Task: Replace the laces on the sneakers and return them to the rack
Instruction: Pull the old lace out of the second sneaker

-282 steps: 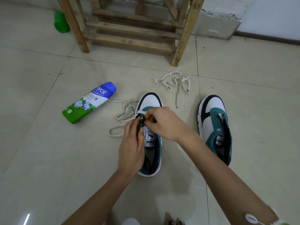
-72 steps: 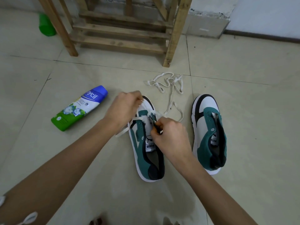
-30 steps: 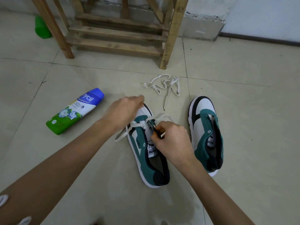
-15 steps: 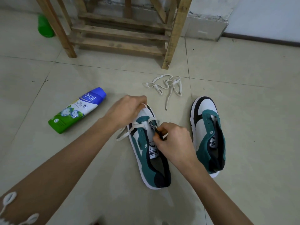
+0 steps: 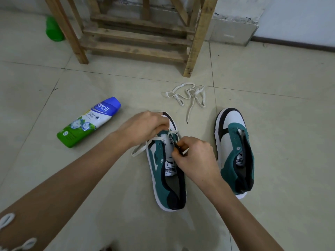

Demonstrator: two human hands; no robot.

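Evidently the left hand (image 5: 145,126) pinches the white lace (image 5: 141,148) taut by the left sneaker's (image 5: 167,180) toe so the right hand (image 5: 196,157), gripping the lace tip, can feed an eyelet. It lies on the floor (image 5: 275,109) beside the right sneaker (image 5: 233,153), nearer than the rack (image 5: 137,36). Fingers hide which eyelet.

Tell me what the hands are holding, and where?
Right hand pinches the tip of the white lace at the sneaker eyelets; left hand grips it near the toe.
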